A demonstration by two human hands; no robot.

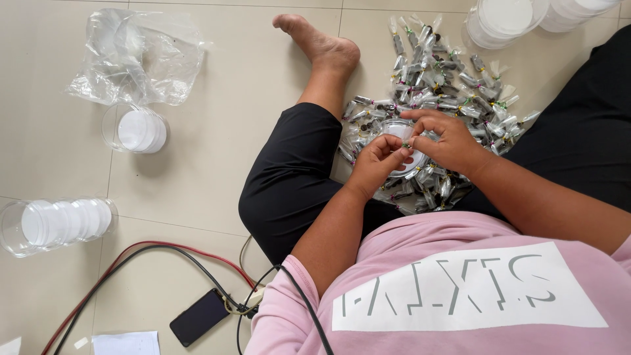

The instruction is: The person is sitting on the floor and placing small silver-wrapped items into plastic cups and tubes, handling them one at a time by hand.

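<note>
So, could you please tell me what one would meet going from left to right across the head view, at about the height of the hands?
Clear round container of white lids → bent knee in black trousers → left hand → right hand → black trouser leg at the right edge.

Glossy clear plastic packets, smooth matt floor tiles

Pink shirt, black trousers, beige floor tiles, red cable
</note>
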